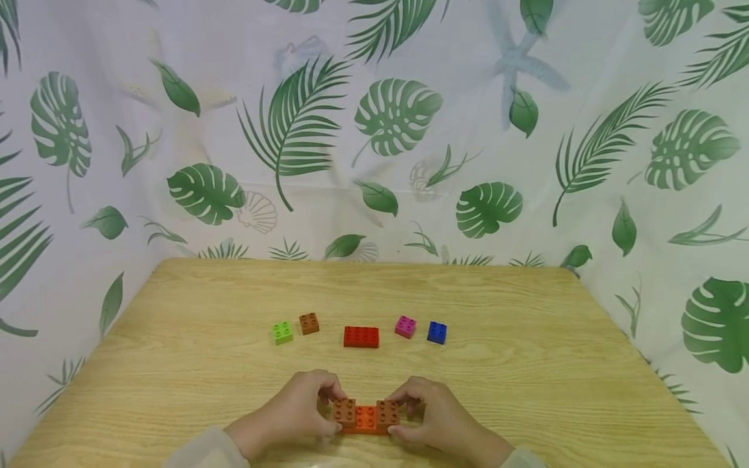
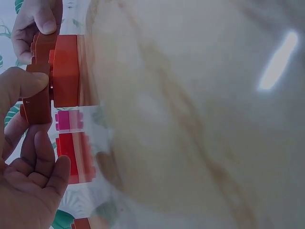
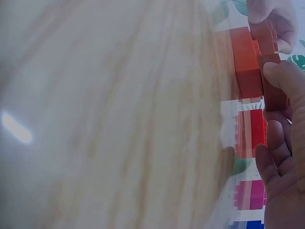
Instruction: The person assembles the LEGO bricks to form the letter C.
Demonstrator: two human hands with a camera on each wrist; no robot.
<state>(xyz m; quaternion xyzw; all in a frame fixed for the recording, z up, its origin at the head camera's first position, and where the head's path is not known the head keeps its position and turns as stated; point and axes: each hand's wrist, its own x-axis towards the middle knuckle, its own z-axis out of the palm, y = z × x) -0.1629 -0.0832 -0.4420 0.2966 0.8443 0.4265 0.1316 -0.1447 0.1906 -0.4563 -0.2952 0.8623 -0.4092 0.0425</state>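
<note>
An orange brick [image 1: 366, 417] lies low on the table near me, with a brown brick over each end and its own studs showing between them. My left hand [image 1: 301, 406] pinches the left brown brick [image 1: 344, 411] between thumb and fingers. On the other end, the right brown brick [image 1: 388, 412] is pinched by my right hand [image 1: 439, 413]. The left wrist view shows the left brown brick [image 2: 38, 98] reaching past the orange brick's end [image 2: 66, 71]. In the right wrist view, the thumb lies along the right brown brick [image 3: 273, 83].
Beyond my hands several bricks stand in a loose row: a lime green brick [image 1: 283, 333], another brown brick [image 1: 309, 323], a longer red brick [image 1: 361, 337], a pink brick [image 1: 405, 326] and a blue brick [image 1: 436, 332]. A leaf-patterned curtain [image 1: 409, 214] borders the wooden table [image 1: 497, 364].
</note>
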